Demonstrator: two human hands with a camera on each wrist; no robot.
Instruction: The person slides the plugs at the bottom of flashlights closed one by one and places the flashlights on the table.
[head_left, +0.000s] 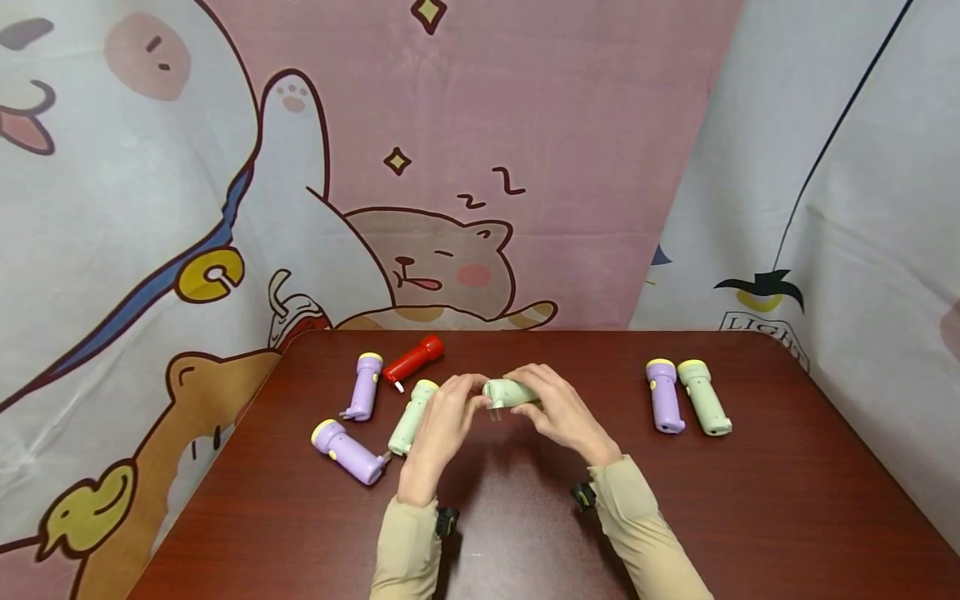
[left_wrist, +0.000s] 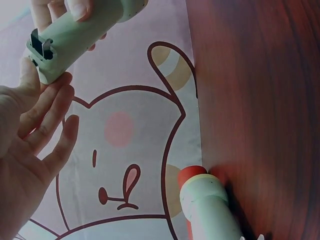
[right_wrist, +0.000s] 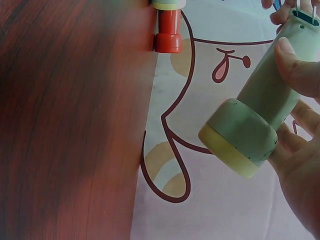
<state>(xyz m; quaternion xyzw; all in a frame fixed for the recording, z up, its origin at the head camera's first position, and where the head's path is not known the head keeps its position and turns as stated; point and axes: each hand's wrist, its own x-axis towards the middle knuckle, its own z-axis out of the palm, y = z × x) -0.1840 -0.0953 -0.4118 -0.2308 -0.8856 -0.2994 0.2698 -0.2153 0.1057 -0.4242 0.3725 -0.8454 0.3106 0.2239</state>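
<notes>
A light green flashlight point(head_left: 512, 392) is raised above the table, lying roughly level between both hands. My right hand point(head_left: 566, 414) grips its body, thumb on one side and fingers on the other. At the tail end, my left hand point(head_left: 444, 421) pinches the casing between thumb and fingertips. Two metal plug prongs point(left_wrist: 42, 46) stand out from that end in the left wrist view. In the right wrist view the flashlight's wide head point(right_wrist: 239, 136) with its yellow rim points away from the left hand. Beside my left hand a second green flashlight point(head_left: 408, 423) lies on the table.
Left on the brown table point(head_left: 787, 517) lie a purple flashlight point(head_left: 365, 387), another purple flashlight point(head_left: 352, 454) and a red flashlight point(head_left: 412, 362), some with prongs out. At the right, a purple flashlight point(head_left: 664, 397) lies next to a green flashlight point(head_left: 705, 400). A cartoon cloth point(head_left: 585, 167) hangs behind.
</notes>
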